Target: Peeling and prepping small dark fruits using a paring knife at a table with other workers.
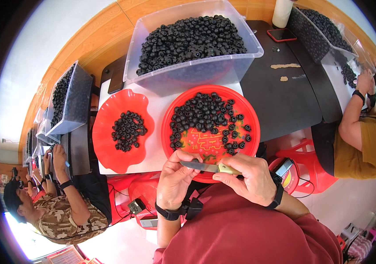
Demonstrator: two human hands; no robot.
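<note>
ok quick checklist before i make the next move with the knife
1. Right hand gripping the knife by its handle: ok
2. Left hand pinching a small dark piece: ok
3. Left hand well clear of the blade: not ok, fingers close beside it
4. Blade touching the piece: cannot tell
5. Beads inside the tray: ok
6. Dish upright: ok

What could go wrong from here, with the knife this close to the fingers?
The knife in the right hand might slip and nick the left hand, as the blade lies right at its fingertips. Loose black beads in the round red tray could scatter if bumped.
</note>
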